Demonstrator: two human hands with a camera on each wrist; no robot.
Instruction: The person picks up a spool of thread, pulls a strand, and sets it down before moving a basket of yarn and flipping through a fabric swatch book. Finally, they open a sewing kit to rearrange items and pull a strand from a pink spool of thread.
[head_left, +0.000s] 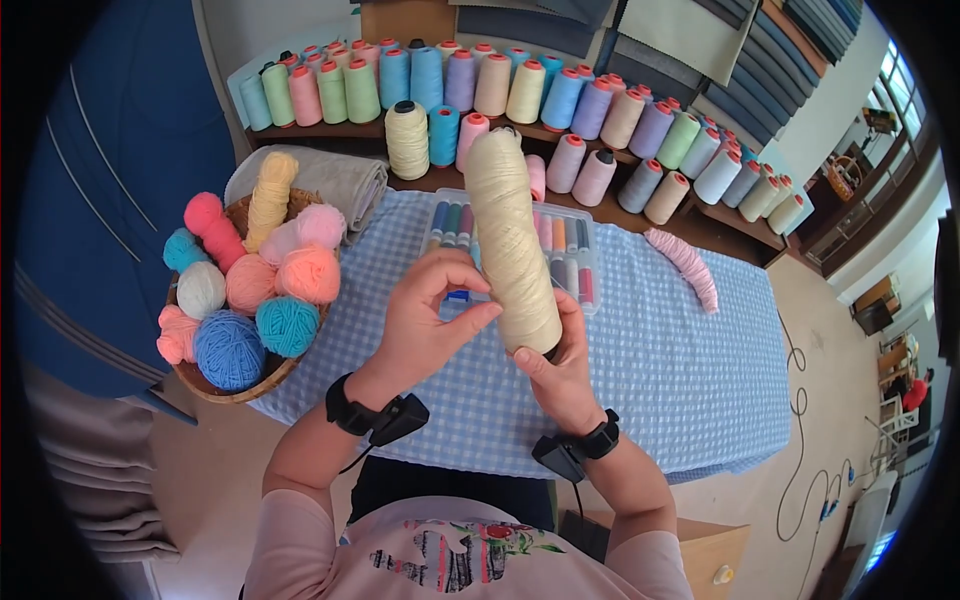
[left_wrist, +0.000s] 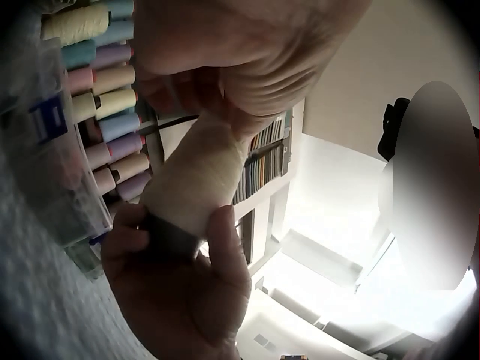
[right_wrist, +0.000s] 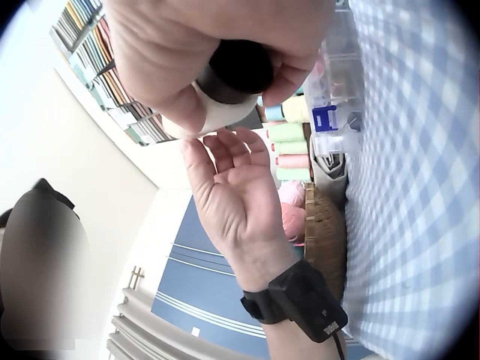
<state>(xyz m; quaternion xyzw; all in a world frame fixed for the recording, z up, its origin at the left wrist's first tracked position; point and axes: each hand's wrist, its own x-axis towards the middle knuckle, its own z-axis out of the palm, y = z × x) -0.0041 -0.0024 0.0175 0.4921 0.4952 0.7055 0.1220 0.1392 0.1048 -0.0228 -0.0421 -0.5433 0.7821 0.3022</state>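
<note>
Cream yarn cone (head_left: 515, 240): held clear above the desk (head_left: 690, 390), approx. mid-width, wide end down twd. the wearer, narrow end up twd. the far edge. Rt. hand (head_left: 562, 370): fingers closed round the cone's wide end, thumb on near side; dark core (right_wrist: 240, 67) exposed at that end. Lt. hand (head_left: 430, 310): fingers open, slightly bent, palm turned twd. the cone, beside its left side; contact w/ yarn can't be confirmed. Clear plastic case (head_left: 593, 255) w/ coloured items inside: at desk's far edge, partly hidden behind cone. Wicker basket (head_left: 240, 394) of yarn balls: at left edge. Folded grey cloth (head_left: 335, 180): far left corner. Pink skein (head_left: 685, 268): nr. far right corner. Shelf (head_left: 715, 228) beyond far edge: rows of multicol. cones, upright.
</note>
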